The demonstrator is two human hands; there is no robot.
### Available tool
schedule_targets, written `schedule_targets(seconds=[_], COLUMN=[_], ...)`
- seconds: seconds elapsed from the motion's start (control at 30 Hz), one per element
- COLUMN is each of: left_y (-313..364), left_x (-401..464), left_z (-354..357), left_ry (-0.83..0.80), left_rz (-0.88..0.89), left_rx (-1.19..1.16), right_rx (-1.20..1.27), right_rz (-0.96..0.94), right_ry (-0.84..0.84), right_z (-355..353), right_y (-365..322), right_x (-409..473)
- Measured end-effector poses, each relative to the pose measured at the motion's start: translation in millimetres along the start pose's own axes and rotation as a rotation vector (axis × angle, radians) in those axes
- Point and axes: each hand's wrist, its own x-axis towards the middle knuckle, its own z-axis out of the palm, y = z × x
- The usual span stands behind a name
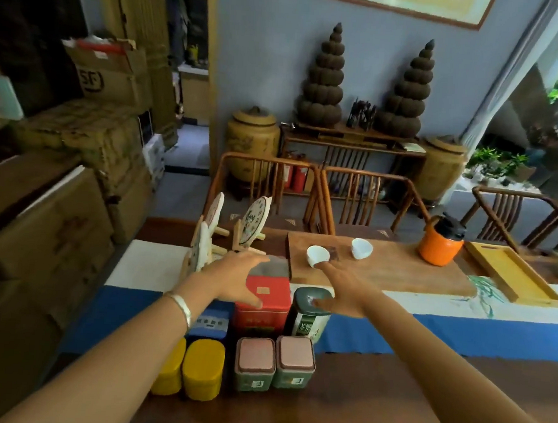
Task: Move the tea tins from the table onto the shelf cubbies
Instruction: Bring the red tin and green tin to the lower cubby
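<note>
Several tea tins stand grouped on the table's near left. A tall red tin [267, 303] is at the middle, a green-and-white tin [308, 317] to its right, a blue tin [210, 323] to its left. In front are two yellow tins [202, 368] and two green tins with pink lids [273, 361]. My left hand [234, 279] reaches over the red tin's left side with straight fingers, thumb near its front top edge. My right hand [341, 288] is stretched out flat above the green-and-white tin, thumb over its lid. No shelf cubbies are in view.
Round tea cakes on wooden stands [254, 224] sit just beyond my left hand. Two white cups [317, 256] rest on a wooden board [398, 271]. An orange jar [440, 245] and yellow tray [512, 278] lie to the right. Cardboard boxes [58, 217] crowd the left; chairs stand behind the table.
</note>
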Motion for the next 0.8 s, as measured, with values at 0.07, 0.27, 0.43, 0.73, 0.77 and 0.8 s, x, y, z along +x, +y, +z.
schedule_targets(seconds=[0.07,0.27,0.43,0.73,0.77,0.8], left_y=[-6,-34,-56,-70,-71,-71], left_x=[11,36,44,53,54,54], left_z=[15,63,94,111,111,111], left_ry=[-0.018,0.014,0.038,0.013,0.018,0.021], left_rz=[-0.022,-0.097,-0.144,-0.138,-0.135,-0.135], left_rx=[0.028,0.015,-0.089,-0.198,-0.212,-0.226], right_rx=[0.041,0.155,0.226,0.480,0.515,0.544], right_rz=[-0.012,0.035,0.049,0.089,0.093,0.096], right_ry=[-0.007,-0.057,-0.025,-0.053,-0.052,-0.053], right_z=[17,76,116,151,152,152], right_y=[13,46,72,95,96,97], right_x=[12,37,52,65,65,66])
